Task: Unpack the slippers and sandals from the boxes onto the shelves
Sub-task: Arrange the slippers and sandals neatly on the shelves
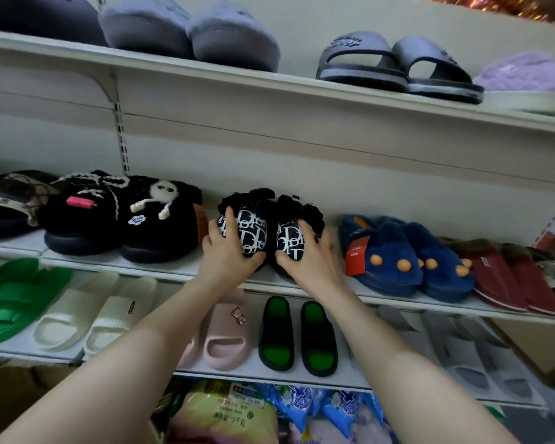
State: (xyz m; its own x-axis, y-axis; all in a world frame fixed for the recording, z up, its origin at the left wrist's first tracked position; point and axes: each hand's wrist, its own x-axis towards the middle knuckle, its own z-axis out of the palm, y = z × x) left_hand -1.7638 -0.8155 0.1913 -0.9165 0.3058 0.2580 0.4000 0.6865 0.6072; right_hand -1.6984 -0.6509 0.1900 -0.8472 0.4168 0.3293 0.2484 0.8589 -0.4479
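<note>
My left hand (226, 251) gripping left slipper (249, 232), my right hand (306, 256) gripping right slipper (290, 240), both on middle shelf (161, 267), blue slippers (398, 254) right

1. The printed slippers (257, 232) looked like smooth woven cloth with fuzzy black trim.
2. The blue slippers (398, 254) were plush and matt.
3. The white slides (93, 318) and pink slides (225, 334) seemed moulded foam or plastic, matt.
4. The shelf (180, 267) looked like painted metal, smooth.
5. The packets (302, 408) below were glossy plastic.
</note>
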